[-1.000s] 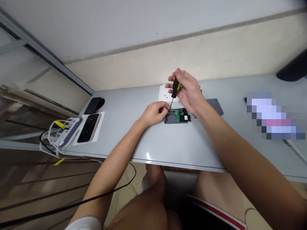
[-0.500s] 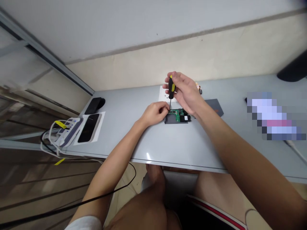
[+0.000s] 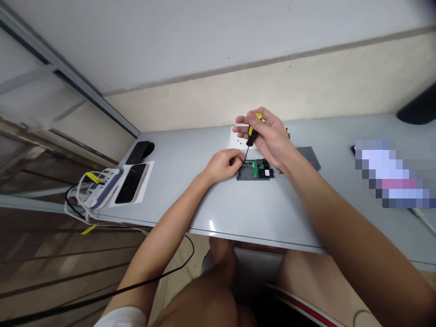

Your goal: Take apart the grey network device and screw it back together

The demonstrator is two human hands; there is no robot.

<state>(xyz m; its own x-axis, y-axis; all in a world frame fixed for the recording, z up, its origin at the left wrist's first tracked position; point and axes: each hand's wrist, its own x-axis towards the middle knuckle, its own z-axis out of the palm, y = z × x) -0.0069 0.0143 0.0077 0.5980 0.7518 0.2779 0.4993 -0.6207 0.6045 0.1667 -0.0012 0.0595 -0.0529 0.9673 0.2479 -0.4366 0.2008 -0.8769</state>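
The left hand (image 3: 225, 165) rests on the grey table (image 3: 252, 204).

The right hand (image 3: 271, 138) held a yellow-and-black screwdriver (image 3: 252, 131), its tip at a green circuit board (image 3: 255, 167) on the desk (image 3: 259, 209).
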